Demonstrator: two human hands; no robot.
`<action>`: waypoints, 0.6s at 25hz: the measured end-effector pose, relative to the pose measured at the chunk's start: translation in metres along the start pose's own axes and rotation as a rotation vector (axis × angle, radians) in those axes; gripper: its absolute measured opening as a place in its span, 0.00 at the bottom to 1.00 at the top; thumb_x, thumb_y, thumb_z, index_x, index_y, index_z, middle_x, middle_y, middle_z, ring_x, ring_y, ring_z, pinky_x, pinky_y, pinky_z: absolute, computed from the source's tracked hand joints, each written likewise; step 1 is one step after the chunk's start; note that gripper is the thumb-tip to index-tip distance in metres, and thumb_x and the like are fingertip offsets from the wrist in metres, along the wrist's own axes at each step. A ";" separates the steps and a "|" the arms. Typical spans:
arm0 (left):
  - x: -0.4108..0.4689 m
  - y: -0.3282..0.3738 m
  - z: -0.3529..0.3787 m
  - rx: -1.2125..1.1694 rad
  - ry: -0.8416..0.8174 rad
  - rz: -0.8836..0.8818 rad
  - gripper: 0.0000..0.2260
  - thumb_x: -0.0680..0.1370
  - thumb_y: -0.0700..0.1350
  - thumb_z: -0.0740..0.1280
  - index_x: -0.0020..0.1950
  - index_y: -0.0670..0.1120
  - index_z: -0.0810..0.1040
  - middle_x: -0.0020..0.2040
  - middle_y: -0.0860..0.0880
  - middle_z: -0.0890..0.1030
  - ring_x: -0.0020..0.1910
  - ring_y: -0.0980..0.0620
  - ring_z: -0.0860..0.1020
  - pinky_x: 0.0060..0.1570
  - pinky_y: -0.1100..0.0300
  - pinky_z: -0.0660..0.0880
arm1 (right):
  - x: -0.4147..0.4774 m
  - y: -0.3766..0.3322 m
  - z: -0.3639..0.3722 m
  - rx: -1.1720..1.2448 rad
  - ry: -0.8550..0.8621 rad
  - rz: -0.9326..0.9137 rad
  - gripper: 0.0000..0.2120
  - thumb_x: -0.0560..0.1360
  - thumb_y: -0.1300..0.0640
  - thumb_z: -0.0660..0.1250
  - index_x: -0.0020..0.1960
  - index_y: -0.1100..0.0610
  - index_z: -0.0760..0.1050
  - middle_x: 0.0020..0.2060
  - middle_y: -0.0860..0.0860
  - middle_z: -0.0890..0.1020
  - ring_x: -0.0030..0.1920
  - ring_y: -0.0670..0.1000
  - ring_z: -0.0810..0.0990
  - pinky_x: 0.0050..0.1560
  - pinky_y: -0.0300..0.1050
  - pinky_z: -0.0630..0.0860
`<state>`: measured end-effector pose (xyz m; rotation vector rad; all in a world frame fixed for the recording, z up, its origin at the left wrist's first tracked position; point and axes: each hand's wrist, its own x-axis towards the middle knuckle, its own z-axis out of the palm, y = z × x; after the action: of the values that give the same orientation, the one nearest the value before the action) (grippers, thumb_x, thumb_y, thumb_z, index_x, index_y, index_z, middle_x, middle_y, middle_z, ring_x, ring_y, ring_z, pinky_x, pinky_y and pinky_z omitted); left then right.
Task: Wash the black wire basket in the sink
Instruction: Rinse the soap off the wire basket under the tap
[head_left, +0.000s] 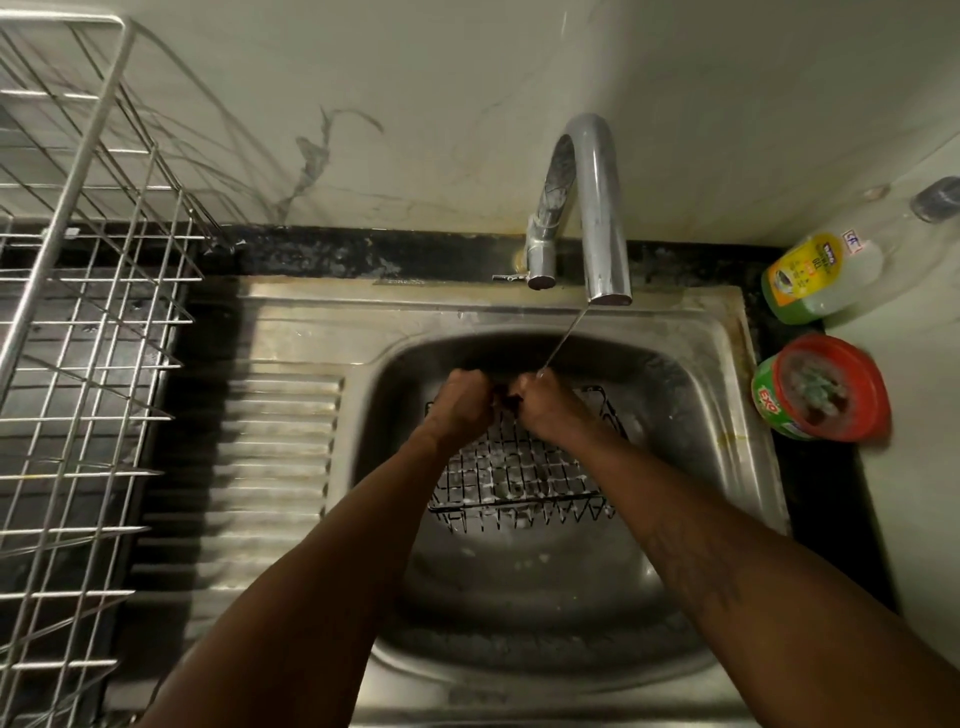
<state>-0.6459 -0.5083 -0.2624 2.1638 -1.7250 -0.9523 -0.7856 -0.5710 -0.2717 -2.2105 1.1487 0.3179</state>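
Observation:
The black wire basket (519, 478) sits in the steel sink (691, 415), flecked with white soap foam. My left hand (462, 400) and my right hand (545, 402) are both closed on the basket's far rim, close together, with something small and dark between them that I cannot make out. A thin stream of water runs from the curved chrome tap (597, 208) down onto my right hand. My forearms cover the basket's left and right sides.
A tall steel wire dish rack (88, 322) stands on the left, beside the ribbed draining board (270, 467). On the right counter lie a dish-gel bottle (815, 275) and a round red-rimmed soap tub (821, 389) with a scrubber inside.

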 end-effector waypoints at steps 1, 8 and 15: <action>0.002 -0.003 0.000 -0.023 0.007 -0.009 0.08 0.80 0.35 0.64 0.52 0.39 0.83 0.46 0.44 0.84 0.41 0.49 0.81 0.41 0.60 0.77 | -0.001 0.002 -0.003 0.014 0.004 0.010 0.09 0.81 0.55 0.63 0.44 0.45 0.76 0.42 0.48 0.79 0.41 0.48 0.80 0.44 0.51 0.81; 0.006 0.008 0.002 -0.057 0.001 0.032 0.10 0.82 0.37 0.62 0.45 0.42 0.81 0.38 0.47 0.81 0.35 0.53 0.79 0.36 0.65 0.76 | -0.010 0.012 0.002 -0.153 0.194 0.205 0.09 0.82 0.55 0.62 0.59 0.51 0.78 0.55 0.55 0.80 0.59 0.58 0.77 0.58 0.52 0.74; -0.002 -0.007 -0.007 -0.027 0.046 0.065 0.10 0.80 0.34 0.62 0.55 0.42 0.81 0.43 0.47 0.83 0.36 0.58 0.76 0.36 0.70 0.71 | -0.011 0.001 -0.003 -0.023 0.121 -0.142 0.13 0.83 0.51 0.59 0.53 0.48 0.83 0.46 0.51 0.84 0.44 0.50 0.81 0.49 0.50 0.78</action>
<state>-0.6365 -0.5061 -0.2599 2.0827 -1.7398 -0.8977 -0.7927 -0.5659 -0.2646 -2.3443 1.0482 0.1403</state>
